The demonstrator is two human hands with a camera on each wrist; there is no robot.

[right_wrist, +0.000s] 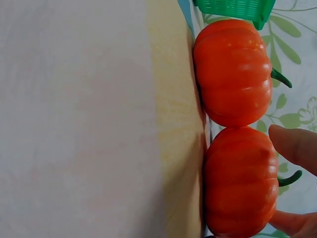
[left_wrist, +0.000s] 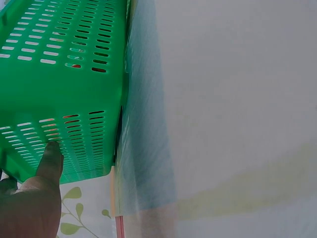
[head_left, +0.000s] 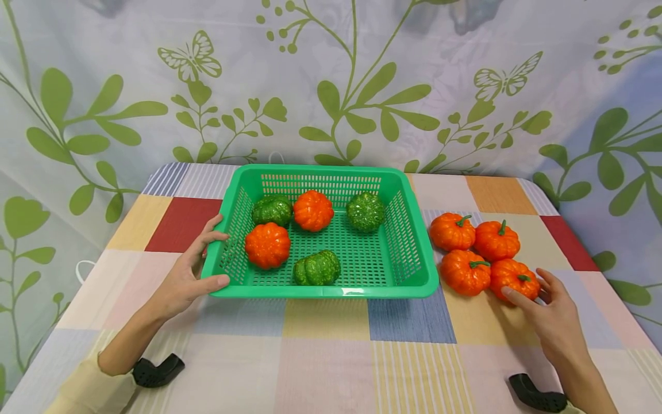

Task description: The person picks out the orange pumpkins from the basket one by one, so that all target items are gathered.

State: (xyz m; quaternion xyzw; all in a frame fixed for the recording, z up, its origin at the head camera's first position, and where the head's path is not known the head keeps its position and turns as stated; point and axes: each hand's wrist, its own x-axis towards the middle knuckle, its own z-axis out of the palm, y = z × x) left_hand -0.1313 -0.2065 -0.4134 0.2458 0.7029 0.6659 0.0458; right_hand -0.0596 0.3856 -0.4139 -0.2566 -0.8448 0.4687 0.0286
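Note:
My left hand (head_left: 183, 279) grips the near left corner of a green plastic basket (head_left: 331, 292), its thumb over the front rim and its fingers at the left rim. In the left wrist view a finger (left_wrist: 50, 161) lies along the basket's slotted outer wall. Inside sit two orange pumpkins (head_left: 267, 245) and several green pumpkins (head_left: 316, 268). At right, my right hand (head_left: 558, 319) spreads loosely about the nearest orange toy pumpkin (head_left: 509, 276), thumb over its near side and fingers by its right side. That pumpkin rests on the table beside several others with green stems (head_left: 465, 272).
A patchwork-patterned cloth (head_left: 326, 368) covers the table. Behind it hangs a pale curtain (head_left: 310, 75) with green leaves and butterflies. The other orange pumpkins (head_left: 451, 232) cluster close to the basket's right side. A black strap-like piece (head_left: 157, 371) sits at each wrist.

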